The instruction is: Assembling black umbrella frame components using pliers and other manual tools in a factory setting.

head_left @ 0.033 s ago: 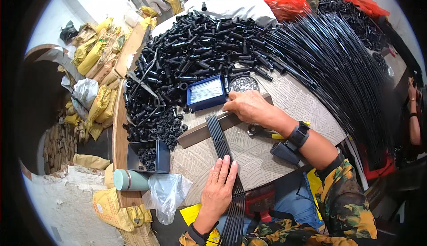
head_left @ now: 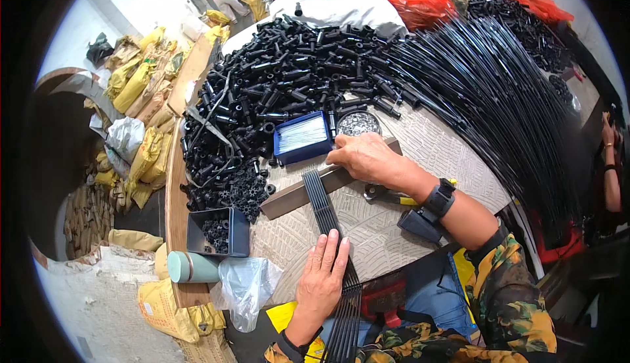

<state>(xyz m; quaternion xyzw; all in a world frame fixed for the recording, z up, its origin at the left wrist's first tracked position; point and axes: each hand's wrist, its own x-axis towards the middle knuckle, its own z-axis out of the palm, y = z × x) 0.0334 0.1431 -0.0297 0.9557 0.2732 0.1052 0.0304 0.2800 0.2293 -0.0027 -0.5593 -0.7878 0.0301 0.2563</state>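
Note:
My left hand lies flat, fingers stretched, over a row of thin black rods. Side by side, the rods run from my lap up across a brown bar, their far ends resting on it. My right hand is at the bar's right part with its fingers curled together; its fingertips are hidden, so what they hold cannot be seen. Just beyond it are a round dish of small shiny metal pieces and a blue box of thin whitish sticks.
Pliers lie right of the rods. A large heap of black tubular parts covers the far table, with long black rods fanned at right. A dark bin, green cylinder and clear plastic bag line the left edge.

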